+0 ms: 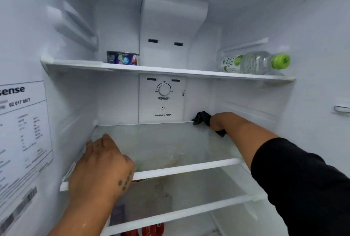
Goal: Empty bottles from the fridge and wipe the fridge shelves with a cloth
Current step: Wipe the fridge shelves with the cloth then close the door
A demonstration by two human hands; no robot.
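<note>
Far back, right hand (pixel 215 123) grips cloth (pixel 201 118), left hand (pixel 102 165) rests on shelf (pixel 189 168)

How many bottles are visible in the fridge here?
1: a green-capped bottle lying on its side at the right of the top shelf. Red items at the bottom edge are too cropped to tell.

Room above middle shelf (pixel 180 168); can (pixel 122 58) and bottle (pixel 255 62) occupy top shelf (pixel 170 70)

Cloth (pixel 201 118) hides the fingers of the right hand (pixel 216 122); at six o'clock, red packets (pixel 152 230) are cut off.
</note>
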